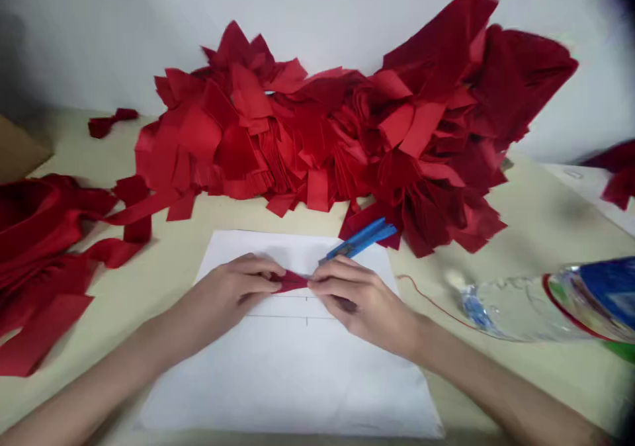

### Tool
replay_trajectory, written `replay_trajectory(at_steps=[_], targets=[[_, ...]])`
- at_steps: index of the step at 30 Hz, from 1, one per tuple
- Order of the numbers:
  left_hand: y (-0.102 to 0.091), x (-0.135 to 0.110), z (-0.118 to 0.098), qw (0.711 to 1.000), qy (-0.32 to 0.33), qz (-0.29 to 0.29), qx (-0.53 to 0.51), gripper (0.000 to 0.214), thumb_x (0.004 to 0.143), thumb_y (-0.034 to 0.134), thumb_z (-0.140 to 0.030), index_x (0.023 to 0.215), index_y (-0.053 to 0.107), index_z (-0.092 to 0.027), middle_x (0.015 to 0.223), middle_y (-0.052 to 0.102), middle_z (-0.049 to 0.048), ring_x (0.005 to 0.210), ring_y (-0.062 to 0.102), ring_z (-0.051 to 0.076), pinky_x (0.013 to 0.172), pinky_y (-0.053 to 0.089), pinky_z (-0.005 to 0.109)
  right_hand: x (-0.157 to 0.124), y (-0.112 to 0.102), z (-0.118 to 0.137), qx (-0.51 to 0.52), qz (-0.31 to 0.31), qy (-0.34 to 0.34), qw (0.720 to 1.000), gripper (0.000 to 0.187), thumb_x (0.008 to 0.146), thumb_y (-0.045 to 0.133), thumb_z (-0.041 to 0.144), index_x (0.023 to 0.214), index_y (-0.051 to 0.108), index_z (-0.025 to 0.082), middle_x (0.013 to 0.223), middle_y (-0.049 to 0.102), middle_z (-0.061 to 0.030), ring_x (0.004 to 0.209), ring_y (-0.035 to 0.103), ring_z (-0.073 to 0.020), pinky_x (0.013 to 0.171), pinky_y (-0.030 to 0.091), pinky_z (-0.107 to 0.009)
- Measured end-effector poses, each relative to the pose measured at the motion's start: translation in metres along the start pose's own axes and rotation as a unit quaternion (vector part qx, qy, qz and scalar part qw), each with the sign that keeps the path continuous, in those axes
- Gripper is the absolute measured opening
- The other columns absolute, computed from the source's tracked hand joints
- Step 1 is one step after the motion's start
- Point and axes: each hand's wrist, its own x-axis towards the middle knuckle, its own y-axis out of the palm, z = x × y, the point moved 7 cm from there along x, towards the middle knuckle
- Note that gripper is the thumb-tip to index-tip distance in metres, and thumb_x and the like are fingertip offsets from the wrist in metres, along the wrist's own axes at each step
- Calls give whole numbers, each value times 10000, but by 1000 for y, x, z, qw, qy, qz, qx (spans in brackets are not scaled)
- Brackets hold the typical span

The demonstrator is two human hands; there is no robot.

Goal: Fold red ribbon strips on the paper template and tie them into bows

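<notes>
Red strip (292, 281) points left to right along its long axis, pinched in both nearly closed hands (364, 294).

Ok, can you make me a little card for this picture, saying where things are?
Left hand: pinching a small dark red fabric piece
Right hand: pinching the piece's other end
Tool: slim blue-handled tool at the right hand; grip unclear
Under hands: flat white paper sheet with thin dark lines
Behind: large heap of red fabric pieces
Right side: clear plastic bottle lying down

1 head-worn view, forward and down, tabletop (546, 224) near
</notes>
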Motion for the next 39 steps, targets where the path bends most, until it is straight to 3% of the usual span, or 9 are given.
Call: replay_trajectory(at_steps=[4, 9, 13, 16, 20, 23, 30, 35, 39], targets=[[-5, -1, 13, 997, -46, 36, -54, 269, 893, 440, -163, 901, 692, -257, 1158, 618, -8, 1001, 597, 158, 801, 487, 272, -5, -3, -2, 11, -16, 4, 1000, 243, 854, 488, 33, 946, 662, 175, 965, 659, -57, 898, 565, -170, 804, 498, -329], [-36, -5, 22, 989, -116, -86, -17, 159, 812, 600, -274, 959, 663, -271, 1050, 662, -11, 981, 581, 185, 869, 455, 318, -4, -7, 4, 7, -37, 13, 999, 158, 865, 505, 78, 920, 623, 168, 899, 657, -47, 881, 554, -173, 807, 471, -347], [-41, -12, 17, 981, -157, -104, 41, 183, 809, 609, -287, 988, 643, -270, 1012, 658, -7, 814, 590, 170, 737, 488, 310, -10, -6, 13, -1, -29, 53, 998, 130, 847, 520, 80, 923, 575, 170, 860, 632, -32, 830, 541, -168, 807, 437, -362], [-32, -17, -8, 984, -94, -125, 89, 123, 863, 530, -212, 912, 641, -237, 985, 647, 6, 864, 589, 169, 752, 489, 294, -16, -2, 16, 11, -20, 97, 995, 144, 832, 524, 65, 918, 554, 176, 855, 621, -25, 843, 531, -168, 807, 441, -345], [4, -23, -39, 992, 1, -50, 118, 224, 905, 427, -119, 932, 637, -192, 950, 649, 37, 862, 585, 192, 747, 508, 330, -20, 3, 12, 40, -12, 147, 988, 195, 821, 526, 55, 961, 526, 191, 910, 613, -22, 877, 535, -162, 779, 465, -304], [19, -26, -44, 986, 16, -33, 162, 247, 889, 417, -73, 966, 637, -154, 973, 650, 69, 878, 581, 237, 768, 512, 417, -21, 5, 7, 58, -6, 172, 983, 232, 815, 527, 38, 985, 514, 195, 935, 603, -19, 897, 549, -153, 773, 474, -285], [12, -22, -23, 998, -18, -15, 50, 238, 897, 456, -105, 926, 648, -242, 1053, 646, -15, 941, 586, 155, 810, 495, 282, -23, 4, 7, 41, 5, 125, 991, 167, 821, 549, 50, 907, 549, 193, 851, 610, -6, 887, 538, -163, 794, 457, -299], [-21, -20, 16, 984, -175, -26, -4, 135, 855, 514, -232, 847, 645, -263, 957, 655, -33, 794, 611, 146, 640, 491, 251, -23, 1, 6, 53, -5, 118, 992, 168, 827, 546, 47, 915, 552, 190, 839, 602, -5, 861, 533, -154, 773, 454, -287], [-34, -26, 39, 961, -270, -40, -41, 159, 796, 584, -383, 903, 637, -278, 954, 658, -17, 809, 625, 176, 710, 517, 305, -25, -3, 6, 52, -10, 128, 990, 161, 844, 529, 71, 945, 553, 194, 843, 588, -13, 849, 526, -158, 755, 458, -293]])
